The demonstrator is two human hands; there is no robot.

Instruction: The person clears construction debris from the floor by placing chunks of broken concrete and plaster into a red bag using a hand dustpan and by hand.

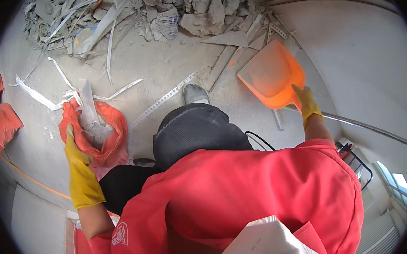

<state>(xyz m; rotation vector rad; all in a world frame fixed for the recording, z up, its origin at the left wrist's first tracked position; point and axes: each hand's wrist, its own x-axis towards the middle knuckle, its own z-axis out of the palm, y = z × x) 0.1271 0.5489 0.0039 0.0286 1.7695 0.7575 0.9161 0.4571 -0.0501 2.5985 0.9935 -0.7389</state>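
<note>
My left hand (81,165), in a yellow rubber glove, grips the rim of an orange-red woven sack (115,141) standing on the floor at the left. The sack's mouth is open, and pale rubble with a long flat offcut (87,100) shows inside it. White strips (39,97) spread out around the sack's top. My right hand (306,101), gloved the same way, is closed on the short handle of an orange plastic dustpan (271,75). The pan is dusty and is held out at the right, near a heap of debris. Whether it touches the floor I cannot tell.
Broken plaster or concrete rubble (205,12) lies heaped along the far side. A perforated metal strip (162,103) crosses the floor near my shoe (195,93). Flat offcuts (225,39) lie by the heap. More orange-red sacks (1,128) are at the far left, and a white wall (355,54) curves at the right.
</note>
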